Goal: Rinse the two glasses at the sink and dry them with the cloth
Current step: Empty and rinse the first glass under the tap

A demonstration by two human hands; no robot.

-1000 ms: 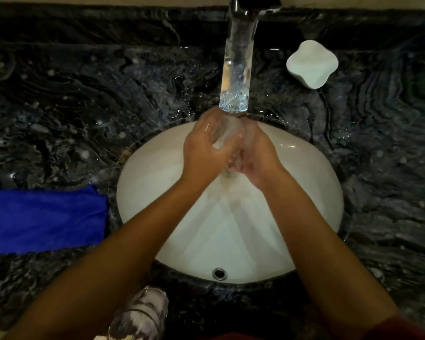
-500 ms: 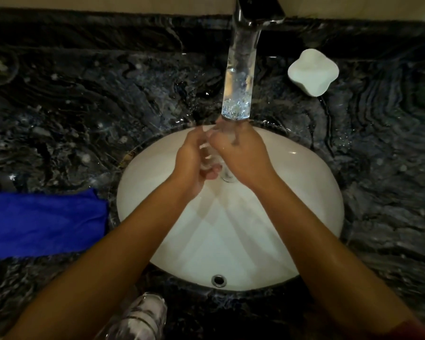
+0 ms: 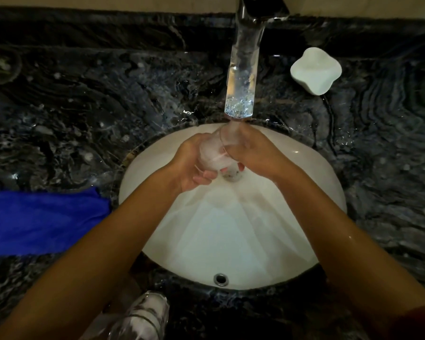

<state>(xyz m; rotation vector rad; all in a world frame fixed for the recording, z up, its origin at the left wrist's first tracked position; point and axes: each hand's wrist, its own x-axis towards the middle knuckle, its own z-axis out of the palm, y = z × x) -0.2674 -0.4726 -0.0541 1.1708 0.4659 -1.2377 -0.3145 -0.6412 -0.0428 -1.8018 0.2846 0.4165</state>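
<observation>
White porcelain is filling the middle of my view: the sink [image 3: 268, 229] is sitting in a dark marbled surface [image 3: 84, 114], and water is running from the tap [image 3: 245, 57] at twelve o'clock straight down onto the hands. I am seeing the left hand [image 3: 192, 165] curling its fingers round a clear glass [image 3: 215, 154], cupping it from the nine o'clock side above the drain, while the right hand [image 3: 253, 153] is wrapping over the glass from three o'clock, right under the stream. The second glass [image 3: 142, 317] is standing on the surface at six o'clock, well apart from both hands. The blue cloth [image 3: 39, 222] is lying flat at nine o'clock, just beside the sink's rim. A white dish [image 3: 315, 71] is resting at one o'clock near the tap.
</observation>
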